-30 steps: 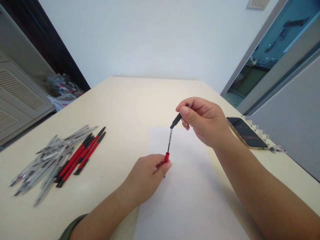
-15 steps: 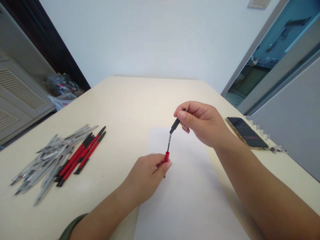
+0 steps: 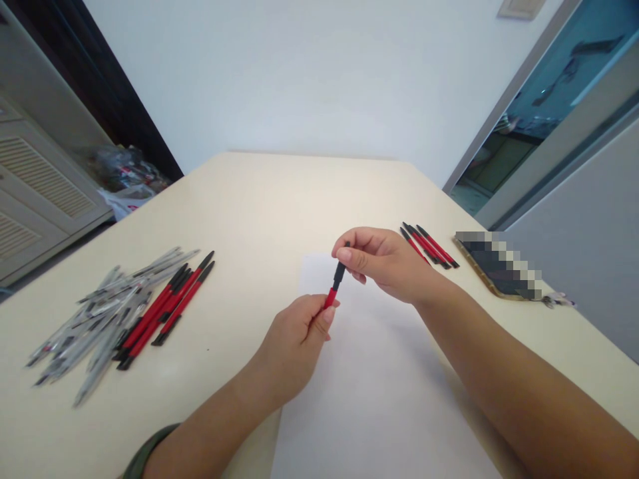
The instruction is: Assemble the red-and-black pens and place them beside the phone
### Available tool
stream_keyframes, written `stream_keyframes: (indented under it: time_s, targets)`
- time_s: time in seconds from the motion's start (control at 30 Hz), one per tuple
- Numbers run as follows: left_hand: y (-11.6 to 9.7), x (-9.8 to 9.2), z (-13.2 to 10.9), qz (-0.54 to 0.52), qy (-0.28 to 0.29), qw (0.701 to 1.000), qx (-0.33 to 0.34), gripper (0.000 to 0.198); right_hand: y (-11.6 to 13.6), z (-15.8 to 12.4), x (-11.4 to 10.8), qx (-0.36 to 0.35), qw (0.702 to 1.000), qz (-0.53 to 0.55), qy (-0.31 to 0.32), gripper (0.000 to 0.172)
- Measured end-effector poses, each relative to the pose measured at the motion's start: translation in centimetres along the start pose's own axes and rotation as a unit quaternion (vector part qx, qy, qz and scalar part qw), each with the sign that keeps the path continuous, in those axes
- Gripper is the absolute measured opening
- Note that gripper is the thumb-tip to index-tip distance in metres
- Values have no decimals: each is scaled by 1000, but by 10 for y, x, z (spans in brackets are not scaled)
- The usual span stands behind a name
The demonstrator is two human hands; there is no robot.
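Over the upper part of a white paper sheet (image 3: 369, 372), my left hand (image 3: 299, 339) is closed around the red barrel (image 3: 330, 297) of a pen. Between thumb and fingers, my right hand (image 3: 382, 259) pinches the pen's black tip section (image 3: 339, 271). The black section meets the top of the red barrel, and no refill shows between them. Whether it is screwed tight I cannot tell. The lower end of the barrel is hidden by my left hand.
Left on the table lie a heap of clear pens (image 3: 102, 319) and several red-and-black pens (image 3: 160, 313). More red-and-black pens (image 3: 432, 246) lie beyond my right wrist, beside a phone (image 3: 499, 266) with a charm. A wall (image 3: 319, 80) stands behind the table.
My right hand has come down and left, bringing the black section onto the red barrel; the refill that showed between them is now out of sight. Pens behind my right hand have come into view.
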State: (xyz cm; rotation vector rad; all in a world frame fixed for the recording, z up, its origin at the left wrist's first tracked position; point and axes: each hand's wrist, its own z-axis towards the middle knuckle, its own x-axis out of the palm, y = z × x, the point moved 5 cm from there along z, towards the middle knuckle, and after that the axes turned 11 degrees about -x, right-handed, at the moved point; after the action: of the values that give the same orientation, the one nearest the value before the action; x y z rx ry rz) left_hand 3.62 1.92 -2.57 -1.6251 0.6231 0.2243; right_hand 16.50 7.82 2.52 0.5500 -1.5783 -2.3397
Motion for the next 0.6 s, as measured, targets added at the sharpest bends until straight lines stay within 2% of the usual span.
stream_keyframes:
  time_s: [0.17,0.33,0.6]
  targets:
    - [1,-1,1,-37,-1,999,-18,30,-9,1,-1,-11,999,36,-33,22]
    - [1,-4,0,-70,-12,997,-30,30,-10,1,3,-14,994,106,-35,21]
    - [6,-8,4,-143,-25,988,-59,32,-22,1,6,10,991,115,-60,25]
